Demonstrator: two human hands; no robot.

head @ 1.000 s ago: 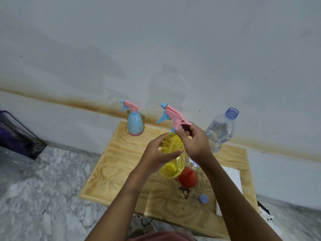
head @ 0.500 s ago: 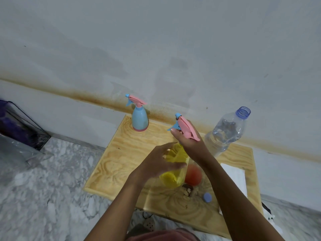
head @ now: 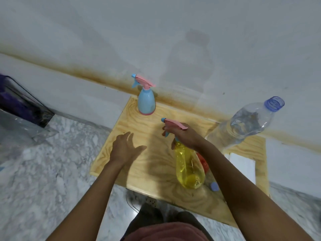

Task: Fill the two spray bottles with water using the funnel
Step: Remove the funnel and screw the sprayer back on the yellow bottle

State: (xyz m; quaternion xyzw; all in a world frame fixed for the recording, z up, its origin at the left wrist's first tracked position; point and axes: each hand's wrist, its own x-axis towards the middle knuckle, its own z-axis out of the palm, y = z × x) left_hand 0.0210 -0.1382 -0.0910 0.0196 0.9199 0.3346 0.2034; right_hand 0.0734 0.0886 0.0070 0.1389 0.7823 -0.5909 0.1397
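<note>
Right grip curls round the neck of the yellow spray bottle, tilting it over the desk (presumably to unscrew its head); left grip hovers spread, empty.

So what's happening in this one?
A person's right hand grips the yellow spray bottle by its neck, below the pink sprayer. The left hand hovers open over the wooden table. The blue spray bottle stands at the far edge, the uncapped water bottle on the right. The red funnel sits mostly hidden behind the yellow bottle.
</note>
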